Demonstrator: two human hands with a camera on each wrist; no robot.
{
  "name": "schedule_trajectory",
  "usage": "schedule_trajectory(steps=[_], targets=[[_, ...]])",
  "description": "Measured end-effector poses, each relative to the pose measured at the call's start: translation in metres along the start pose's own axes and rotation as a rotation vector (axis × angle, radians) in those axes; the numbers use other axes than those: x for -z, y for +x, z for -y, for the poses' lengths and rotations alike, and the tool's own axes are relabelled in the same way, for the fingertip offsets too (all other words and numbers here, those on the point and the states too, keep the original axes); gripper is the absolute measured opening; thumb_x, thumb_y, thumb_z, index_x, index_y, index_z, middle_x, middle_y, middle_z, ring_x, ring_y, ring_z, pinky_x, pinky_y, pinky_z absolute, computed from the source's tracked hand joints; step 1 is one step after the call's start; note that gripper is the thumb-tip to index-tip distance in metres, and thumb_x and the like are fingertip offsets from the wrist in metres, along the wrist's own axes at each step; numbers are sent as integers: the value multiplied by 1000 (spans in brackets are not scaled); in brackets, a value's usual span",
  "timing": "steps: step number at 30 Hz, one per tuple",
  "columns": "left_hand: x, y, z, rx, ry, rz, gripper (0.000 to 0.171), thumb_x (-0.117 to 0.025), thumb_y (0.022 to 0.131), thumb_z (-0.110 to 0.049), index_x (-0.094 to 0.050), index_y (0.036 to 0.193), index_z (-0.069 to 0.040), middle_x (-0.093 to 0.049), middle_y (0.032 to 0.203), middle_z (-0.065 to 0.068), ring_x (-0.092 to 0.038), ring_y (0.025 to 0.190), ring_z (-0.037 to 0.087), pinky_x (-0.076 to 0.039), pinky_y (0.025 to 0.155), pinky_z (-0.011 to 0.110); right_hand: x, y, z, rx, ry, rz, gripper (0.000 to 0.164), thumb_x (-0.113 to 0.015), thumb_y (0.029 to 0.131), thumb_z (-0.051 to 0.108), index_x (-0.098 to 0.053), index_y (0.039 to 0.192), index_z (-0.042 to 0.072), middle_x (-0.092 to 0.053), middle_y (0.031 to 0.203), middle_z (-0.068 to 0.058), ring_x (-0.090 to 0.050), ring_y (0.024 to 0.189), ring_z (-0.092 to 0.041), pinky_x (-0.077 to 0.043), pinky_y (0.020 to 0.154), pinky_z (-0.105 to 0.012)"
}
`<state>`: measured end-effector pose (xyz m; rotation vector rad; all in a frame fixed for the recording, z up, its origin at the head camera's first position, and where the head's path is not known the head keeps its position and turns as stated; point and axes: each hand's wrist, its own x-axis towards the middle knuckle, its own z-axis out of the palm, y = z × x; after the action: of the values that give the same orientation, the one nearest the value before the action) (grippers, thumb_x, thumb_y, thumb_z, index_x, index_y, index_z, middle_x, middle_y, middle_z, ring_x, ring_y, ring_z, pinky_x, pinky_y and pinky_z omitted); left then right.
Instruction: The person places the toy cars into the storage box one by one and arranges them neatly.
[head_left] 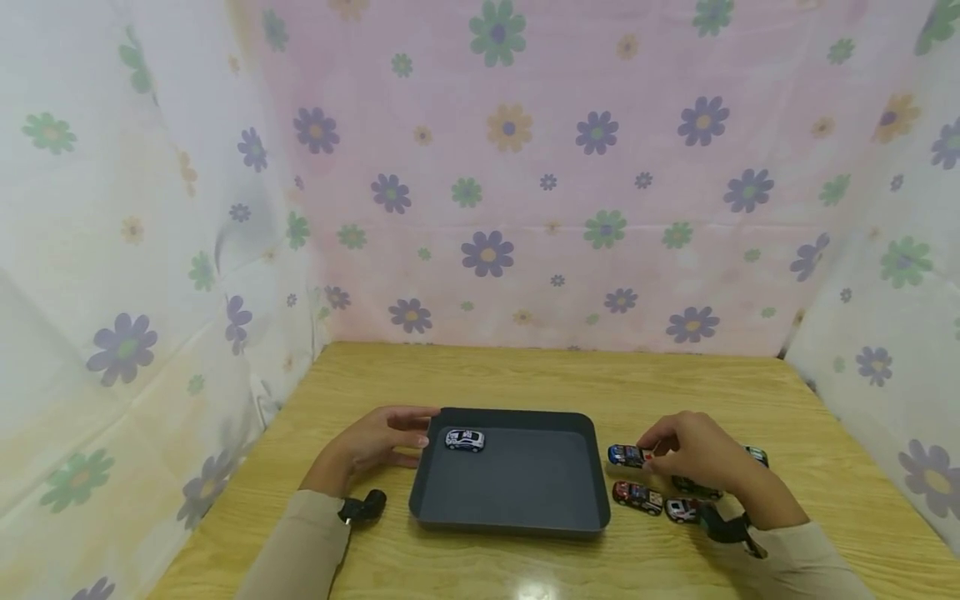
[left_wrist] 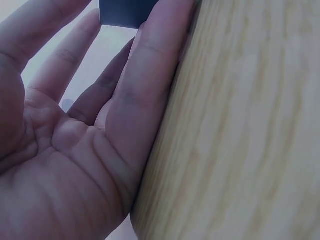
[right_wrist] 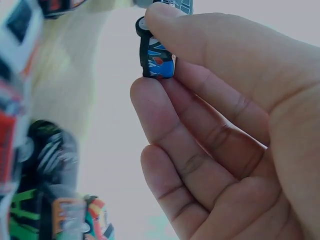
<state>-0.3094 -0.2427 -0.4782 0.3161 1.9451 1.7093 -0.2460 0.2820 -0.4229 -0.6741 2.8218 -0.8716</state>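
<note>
A dark grey rectangular tray lies on the table, with a white toy car standing inside near its back left corner. My left hand is at the tray's left side, its extended fingers reaching the rim; the left wrist view shows the palm and a dark corner of the tray by the fingertips. To the right of the tray, my right hand pinches a blue toy car between thumb and fingertips. Just below it is a red and black toy car.
A white and red toy car sits by the right wrist strap. A dark toy car and a greenish one are partly hidden by the right hand. Flowered cloth walls the wooden table at the back and sides.
</note>
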Motion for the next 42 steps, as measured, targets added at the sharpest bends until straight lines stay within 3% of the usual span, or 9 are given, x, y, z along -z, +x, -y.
schedule_trajectory(steps=[8,15,23,33,42], targets=[[-1,-3,-2,-3,-1,10,63,-74,97,-12,-50,155,-16,-45,158,18,-63,127,29,-60,96,49,6,6,14,23,5,-12,27,-83,88,31,-78,110,17,-76,98,8,-70,84,-5,-58,70,-24],[-2,-3,-3,-9,-12,15,64,-75,96,-14,-50,155,-16,-45,159,17,-62,128,29,-60,97,49,9,15,22,74,-34,-24,25,-82,89,35,-78,110,21,-75,100,11,-69,87,-3,-58,73,-24],[0,-4,0,-3,-4,13,63,-74,97,-14,-50,155,-17,-41,162,18,-61,129,29,-60,97,49,5,26,35,83,-22,3,25,-82,90,33,-78,111,20,-75,104,7,-70,90,-6,-58,75,-25],[0,-5,-1,-5,2,16,62,-73,98,-14,-50,155,-17,-47,158,16,-61,130,29,-60,98,48,-3,41,54,138,9,20,23,-83,89,26,-79,109,16,-76,104,4,-71,88,-7,-59,75,-25],[0,-2,-1,-3,-9,24,62,-73,98,-13,-50,155,-18,-46,159,15,-60,131,29,-59,99,49,-12,51,67,124,14,46,21,-84,89,25,-79,108,18,-76,99,9,-71,86,-6,-59,74,-26]])
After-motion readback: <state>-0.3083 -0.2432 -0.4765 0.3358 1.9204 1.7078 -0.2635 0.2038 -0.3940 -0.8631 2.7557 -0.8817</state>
